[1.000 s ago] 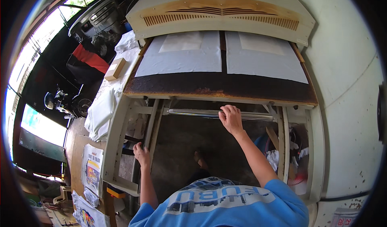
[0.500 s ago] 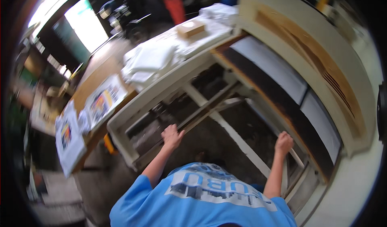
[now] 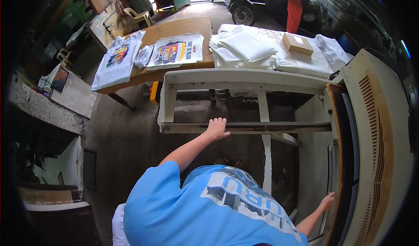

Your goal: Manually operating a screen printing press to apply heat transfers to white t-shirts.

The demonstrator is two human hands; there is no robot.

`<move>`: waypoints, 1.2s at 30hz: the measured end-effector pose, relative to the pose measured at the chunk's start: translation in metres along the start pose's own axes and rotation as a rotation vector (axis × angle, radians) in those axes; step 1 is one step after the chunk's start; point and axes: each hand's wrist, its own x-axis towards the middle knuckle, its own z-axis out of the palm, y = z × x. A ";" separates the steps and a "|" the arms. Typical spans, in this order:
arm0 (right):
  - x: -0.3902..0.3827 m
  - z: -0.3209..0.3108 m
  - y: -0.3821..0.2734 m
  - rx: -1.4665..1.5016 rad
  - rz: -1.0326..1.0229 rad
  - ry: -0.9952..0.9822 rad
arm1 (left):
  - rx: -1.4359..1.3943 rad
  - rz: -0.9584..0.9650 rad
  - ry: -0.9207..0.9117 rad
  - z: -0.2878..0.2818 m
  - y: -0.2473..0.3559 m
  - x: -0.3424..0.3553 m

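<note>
My left hand (image 3: pixel 217 128) lies over the long metal rail (image 3: pixel 279 127) of a white machine frame (image 3: pixel 244 77), fingers stretched out and slightly apart. At the lower right, my right hand (image 3: pixel 326 201) is closed around a slim metal bar (image 3: pixel 330 169) that runs along the inner side of the machine. Beside that hand stands the machine's raised, dark-faced panel with a brown edge (image 3: pixel 339 136). Its beige slotted cover (image 3: pixel 373 115) rises farther right. The palm side of both hands is hidden.
Beyond the frame, a wooden table (image 3: pixel 192 25) bears a printed white shirt (image 3: pixel 118 56) and a printed sheet (image 3: pixel 176 51). Folded white cloth (image 3: pixel 244 47) and a cardboard box (image 3: pixel 297 44) lie to its right. A motorcycle (image 3: pixel 241 10) stands behind.
My view has swung right and steadied, so the frame now lies level across it. My left hand stays on the rail, its fingers straighter; my right hand appears lower, at the bar.
</note>
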 end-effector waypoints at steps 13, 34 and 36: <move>0.158 0.042 0.046 0.034 0.062 -0.333 | 0.047 -0.086 -0.037 0.001 0.006 0.010; 0.192 0.064 0.005 -0.160 0.155 -0.036 | 0.095 -0.253 -0.105 0.003 0.007 0.008; 0.184 0.044 0.003 -0.180 0.201 -0.090 | 0.080 -0.219 -0.115 0.001 0.007 0.012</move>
